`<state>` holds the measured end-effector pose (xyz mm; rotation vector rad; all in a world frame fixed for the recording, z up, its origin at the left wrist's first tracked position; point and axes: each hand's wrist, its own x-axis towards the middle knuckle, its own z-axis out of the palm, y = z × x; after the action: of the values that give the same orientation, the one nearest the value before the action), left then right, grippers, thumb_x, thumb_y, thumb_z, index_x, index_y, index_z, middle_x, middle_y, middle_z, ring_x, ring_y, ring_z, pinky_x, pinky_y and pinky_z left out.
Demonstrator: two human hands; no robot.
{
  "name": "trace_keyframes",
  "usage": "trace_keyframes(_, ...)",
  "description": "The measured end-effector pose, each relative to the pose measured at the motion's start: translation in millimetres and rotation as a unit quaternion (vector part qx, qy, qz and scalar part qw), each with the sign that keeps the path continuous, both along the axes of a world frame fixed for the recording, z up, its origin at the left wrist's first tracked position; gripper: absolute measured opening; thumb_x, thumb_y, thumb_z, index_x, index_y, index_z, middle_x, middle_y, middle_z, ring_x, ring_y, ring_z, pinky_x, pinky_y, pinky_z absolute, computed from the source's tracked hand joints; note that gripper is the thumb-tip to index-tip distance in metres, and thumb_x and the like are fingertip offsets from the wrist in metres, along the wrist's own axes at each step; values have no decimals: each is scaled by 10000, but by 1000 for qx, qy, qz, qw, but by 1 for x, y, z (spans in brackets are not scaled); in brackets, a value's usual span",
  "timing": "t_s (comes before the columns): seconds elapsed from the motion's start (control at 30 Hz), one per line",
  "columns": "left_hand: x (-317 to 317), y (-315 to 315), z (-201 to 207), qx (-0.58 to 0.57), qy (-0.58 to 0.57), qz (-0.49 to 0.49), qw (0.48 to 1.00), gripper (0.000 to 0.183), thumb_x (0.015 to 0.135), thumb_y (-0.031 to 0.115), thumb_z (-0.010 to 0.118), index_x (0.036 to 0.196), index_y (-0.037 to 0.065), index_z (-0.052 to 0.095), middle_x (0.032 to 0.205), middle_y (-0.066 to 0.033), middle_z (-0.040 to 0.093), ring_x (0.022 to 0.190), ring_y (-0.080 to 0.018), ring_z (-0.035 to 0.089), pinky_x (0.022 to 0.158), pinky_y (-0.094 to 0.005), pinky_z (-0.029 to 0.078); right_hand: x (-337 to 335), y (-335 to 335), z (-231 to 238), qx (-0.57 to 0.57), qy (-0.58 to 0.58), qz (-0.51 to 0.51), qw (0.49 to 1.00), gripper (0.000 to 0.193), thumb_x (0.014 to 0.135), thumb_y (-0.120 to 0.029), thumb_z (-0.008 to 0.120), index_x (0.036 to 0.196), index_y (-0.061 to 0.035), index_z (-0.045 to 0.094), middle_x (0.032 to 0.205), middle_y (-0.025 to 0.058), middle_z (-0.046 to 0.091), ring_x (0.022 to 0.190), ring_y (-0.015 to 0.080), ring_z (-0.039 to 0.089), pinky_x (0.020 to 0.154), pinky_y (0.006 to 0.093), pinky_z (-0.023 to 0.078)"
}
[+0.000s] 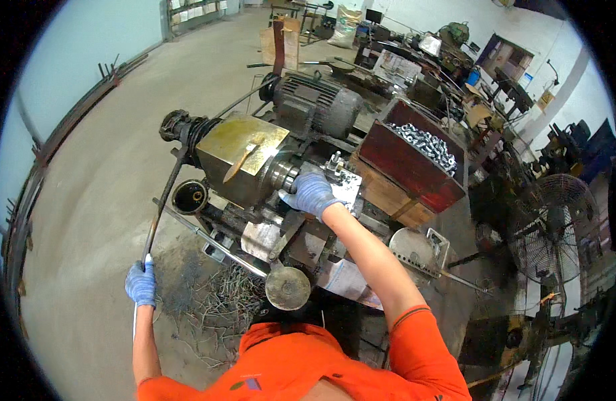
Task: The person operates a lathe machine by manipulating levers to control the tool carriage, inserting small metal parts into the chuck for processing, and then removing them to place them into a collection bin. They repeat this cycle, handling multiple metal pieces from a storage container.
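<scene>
My left hand [141, 282], in a blue knitted glove, is wrapped round the lower end of a long dark lever [163, 200]. The lever runs up to the left end of a lathe-like machine's headstock [235, 157]. On the machine's right side, my right hand [311, 192], gloved alike, is closed just beside the round metal chuck [283, 174]. Its fingertips are curled down, and whatever they hold is hidden. A wooden-handled brush [241, 162] lies on the yellowish headstock cover. Right of my right hand is a small metal tool holder [336, 164].
A dark red bin [415, 164] of shiny metal parts stands on a wooden block at the right. An electric motor [318, 103] sits behind the headstock. Metal shavings [217, 304] litter the floor below. A round plate [288, 288] juts out near my body. A caged fan [552, 227] stands far right.
</scene>
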<state>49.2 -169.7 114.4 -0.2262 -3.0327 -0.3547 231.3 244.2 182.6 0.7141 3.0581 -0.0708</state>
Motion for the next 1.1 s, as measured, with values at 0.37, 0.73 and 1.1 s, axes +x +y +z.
trace_keyframes(0.37, -22, 15, -2, -43, 7, -129, 991, 460, 817, 499, 496, 994, 82, 578, 769, -163, 622, 743, -346, 596, 698, -441, 441, 11, 4, -4, 13, 100, -40, 994, 516, 731, -518, 548, 782, -14, 647, 783, 198, 625, 804, 331, 600, 779, 399, 458)
trace_keyframes(0.73, 6, 120, 89, 237, 182, -331, 895, 471, 816, 375, 579, 1185, 87, 521, 699, -106, 599, 608, -253, 585, 570, -365, 458, 149, 61, 130, 203, 268, -162, 928, 349, 724, -380, 652, 846, -54, 679, 948, 186, 622, 903, 321, 579, 817, 391, 447)
trace_keyframes(1.1, 24, 249, 67, 171, 234, -453, 843, 442, 847, 350, 516, 1224, 120, 485, 878, -146, 590, 595, -302, 592, 533, -409, 462, 250, -47, 25, 46, 292, -211, 932, 296, 686, -247, 712, 920, -73, 664, 1125, 217, 539, 1047, 348, 513, 883, 406, 424)
